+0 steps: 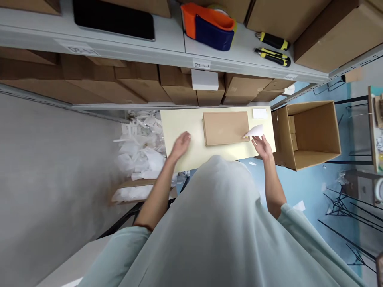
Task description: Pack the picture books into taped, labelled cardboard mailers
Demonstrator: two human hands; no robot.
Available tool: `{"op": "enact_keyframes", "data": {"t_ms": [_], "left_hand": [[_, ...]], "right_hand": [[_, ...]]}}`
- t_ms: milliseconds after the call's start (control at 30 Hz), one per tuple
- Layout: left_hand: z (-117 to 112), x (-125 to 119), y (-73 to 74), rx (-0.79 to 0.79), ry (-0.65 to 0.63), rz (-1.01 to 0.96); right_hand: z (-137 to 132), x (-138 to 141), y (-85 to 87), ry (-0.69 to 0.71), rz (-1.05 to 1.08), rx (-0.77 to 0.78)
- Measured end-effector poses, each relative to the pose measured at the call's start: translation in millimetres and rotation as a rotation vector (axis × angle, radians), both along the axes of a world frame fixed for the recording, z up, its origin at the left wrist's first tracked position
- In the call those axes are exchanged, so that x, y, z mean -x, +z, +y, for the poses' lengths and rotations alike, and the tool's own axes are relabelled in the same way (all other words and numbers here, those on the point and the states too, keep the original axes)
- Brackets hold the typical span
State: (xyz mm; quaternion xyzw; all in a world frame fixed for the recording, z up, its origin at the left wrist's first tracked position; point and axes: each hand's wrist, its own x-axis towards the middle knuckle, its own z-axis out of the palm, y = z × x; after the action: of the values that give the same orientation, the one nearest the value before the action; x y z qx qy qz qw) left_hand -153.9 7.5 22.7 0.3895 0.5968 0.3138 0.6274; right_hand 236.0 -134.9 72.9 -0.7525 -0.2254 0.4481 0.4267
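A flat brown cardboard box (226,127) lies on a pale yellow board (191,159) in front of me. My right hand (262,147) is at the box's lower right corner, its fingers on a curled white paper (255,130) that tilts up over that corner. The grip is partly hidden behind the paper. Off the box's left side, my left hand (181,145) hovers over the board, fingers stretched out and holding nothing. A small stack of white labels (259,113) sits at the board's upper right.
Beyond the board, a shelf holds cardboard boxes (176,87). On the upper shelf are a black phone (113,20), an orange and blue tape dispenser (209,26) and box cutters (273,56). An open carton (317,131) stands right; white plastic wrapping (143,155) is heaped left.
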Motion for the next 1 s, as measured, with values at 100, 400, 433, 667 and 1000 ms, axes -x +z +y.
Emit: {"op": "enact_keyframes", "data": {"t_ms": [100,400,433,667,1000], "left_hand": [[-30.4,-44.5,-20.0,0.067,-0.128,-0.061],[-54.7,-82.5,-56.3,-0.046,-0.112,-0.022],[-55.3,-82.5,-56.7,-0.065,-0.103,0.011],[-74.7,-75.3,-40.2,-0.214,-0.031,0.255],[-69.8,-78.3,-39.4,-0.252,0.109,0.438]], "right_hand": [[0.7,-9.8,-20.9,-0.033,0.212,-0.019],[4.3,-39.6,-41.1,0.028,0.808,-0.259],[6.4,-43.3,-40.0,0.043,0.822,-0.261],[22.6,-67.7,-22.1,0.088,0.866,-0.285],[43.4,-86.3,2.1,0.250,1.029,-0.362]]}}
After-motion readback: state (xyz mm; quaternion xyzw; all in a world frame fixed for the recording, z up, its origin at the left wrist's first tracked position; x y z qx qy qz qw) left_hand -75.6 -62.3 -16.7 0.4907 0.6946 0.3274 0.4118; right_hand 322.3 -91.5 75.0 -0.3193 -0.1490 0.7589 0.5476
